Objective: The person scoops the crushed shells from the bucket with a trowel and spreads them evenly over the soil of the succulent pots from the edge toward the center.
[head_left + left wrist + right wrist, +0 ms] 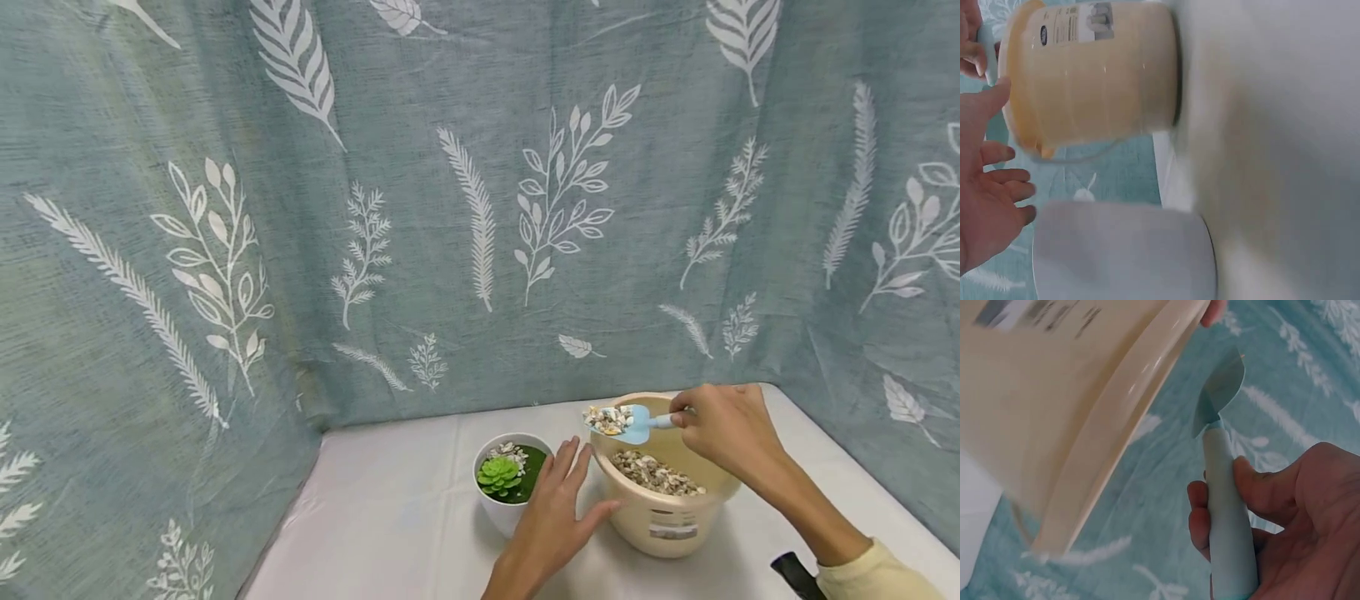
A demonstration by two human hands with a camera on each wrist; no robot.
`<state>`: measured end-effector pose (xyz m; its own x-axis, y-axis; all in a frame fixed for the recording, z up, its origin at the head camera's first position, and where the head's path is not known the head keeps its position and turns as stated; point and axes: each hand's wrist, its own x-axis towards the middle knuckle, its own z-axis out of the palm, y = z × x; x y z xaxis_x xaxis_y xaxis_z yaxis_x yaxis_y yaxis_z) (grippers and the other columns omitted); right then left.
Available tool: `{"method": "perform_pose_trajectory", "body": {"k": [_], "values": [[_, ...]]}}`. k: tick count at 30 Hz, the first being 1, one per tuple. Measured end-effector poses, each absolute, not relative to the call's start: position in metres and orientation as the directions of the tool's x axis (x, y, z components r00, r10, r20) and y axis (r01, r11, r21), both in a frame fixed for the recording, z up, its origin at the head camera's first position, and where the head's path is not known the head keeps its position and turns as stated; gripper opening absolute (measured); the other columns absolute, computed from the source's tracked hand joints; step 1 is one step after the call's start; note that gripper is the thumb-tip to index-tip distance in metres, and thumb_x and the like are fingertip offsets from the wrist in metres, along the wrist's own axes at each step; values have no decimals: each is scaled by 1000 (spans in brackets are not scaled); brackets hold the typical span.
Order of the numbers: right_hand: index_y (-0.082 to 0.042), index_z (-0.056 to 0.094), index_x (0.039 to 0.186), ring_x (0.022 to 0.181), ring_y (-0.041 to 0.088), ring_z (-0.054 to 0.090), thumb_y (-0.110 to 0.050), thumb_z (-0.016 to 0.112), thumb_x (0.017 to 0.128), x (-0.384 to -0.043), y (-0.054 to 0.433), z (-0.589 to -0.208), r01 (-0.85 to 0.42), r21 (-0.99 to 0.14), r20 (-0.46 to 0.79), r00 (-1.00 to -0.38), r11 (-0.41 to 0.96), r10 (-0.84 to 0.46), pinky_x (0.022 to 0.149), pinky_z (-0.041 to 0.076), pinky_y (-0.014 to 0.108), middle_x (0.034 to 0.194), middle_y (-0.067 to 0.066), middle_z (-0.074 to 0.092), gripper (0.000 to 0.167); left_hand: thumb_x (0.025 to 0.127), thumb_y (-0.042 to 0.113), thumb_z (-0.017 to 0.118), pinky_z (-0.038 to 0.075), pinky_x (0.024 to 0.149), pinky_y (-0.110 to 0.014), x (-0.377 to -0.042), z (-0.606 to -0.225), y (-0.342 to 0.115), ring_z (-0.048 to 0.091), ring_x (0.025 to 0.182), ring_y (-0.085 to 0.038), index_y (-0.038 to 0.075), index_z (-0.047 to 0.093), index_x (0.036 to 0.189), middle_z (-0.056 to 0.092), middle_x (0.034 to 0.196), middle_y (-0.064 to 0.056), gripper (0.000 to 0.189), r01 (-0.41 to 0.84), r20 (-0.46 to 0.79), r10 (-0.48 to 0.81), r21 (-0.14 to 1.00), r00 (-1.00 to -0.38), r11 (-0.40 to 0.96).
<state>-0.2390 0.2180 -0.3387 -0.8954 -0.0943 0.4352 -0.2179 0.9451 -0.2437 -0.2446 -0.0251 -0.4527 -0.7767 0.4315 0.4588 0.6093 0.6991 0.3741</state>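
My right hand point(723, 425) grips the handle of a light blue trowel point(1225, 506), whose blade carries a heap of small pebbles point(609, 419) over the left rim of a cream bucket point(667, 533). More pebbles point(652, 473) lie inside the bucket. Between the bucket and a white pot point(498, 512) is my left hand point(551, 512), fingers extended and holding nothing. In the left wrist view its thumb reaches up to the bucket's rim. The pot has a green succulent point(498, 475), a dark green surface and a patch of pale stones point(508, 454) at the back.
A white cloth point(375, 517) covers the table. Behind and at both sides hangs a blue-green curtain point(420, 250) with white leaf prints. A black object point(797, 575) shows beside the right sleeve. The bucket has a thin bail handle point(1079, 160) hanging at its side.
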Motion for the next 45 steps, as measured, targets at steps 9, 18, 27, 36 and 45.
{"method": "perform_pose_trajectory", "body": {"k": [9,18,27,36,45], "values": [[-18,80,76,65,11,58,-5,71,87,-262,171,-344,-310,-274,406,-895,910,-183,82,34,53,69,-8,72,19,94,39,77,34,120,-70,-249,-459,-81,45,148,-48,-3,56,147,50,157,-27,71,483,524,199,485,-828,729],[-23,52,53,56,10,35,0,68,82,-283,135,-355,-357,-180,397,-879,917,-264,75,27,44,51,-11,40,40,72,53,93,47,112,-63,-251,-464,-110,47,145,-51,-6,37,158,42,162,-28,118,214,260,31,714,-965,667],[-18,58,58,55,18,49,-5,82,70,-287,113,-364,-342,42,406,-853,939,-329,73,35,45,55,-3,57,30,69,58,93,54,105,-58,-252,-465,-114,59,136,-43,-2,40,156,53,154,-22,118,177,223,16,725,-975,666],[-17,54,51,54,23,51,-5,83,70,-280,89,-367,-300,347,552,-700,888,-452,66,33,40,53,4,58,36,68,57,94,55,104,-57,-253,-464,-117,62,132,-41,-1,44,153,58,150,-19,115,198,252,14,722,-968,664],[-16,60,53,52,22,47,-4,81,77,-275,82,-364,-244,405,568,-688,881,-452,67,30,37,54,5,59,34,66,58,94,55,103,-56,-250,-464,-119,62,133,-38,2,45,154,59,149,-17,115,194,247,8,742,-969,642]]}}
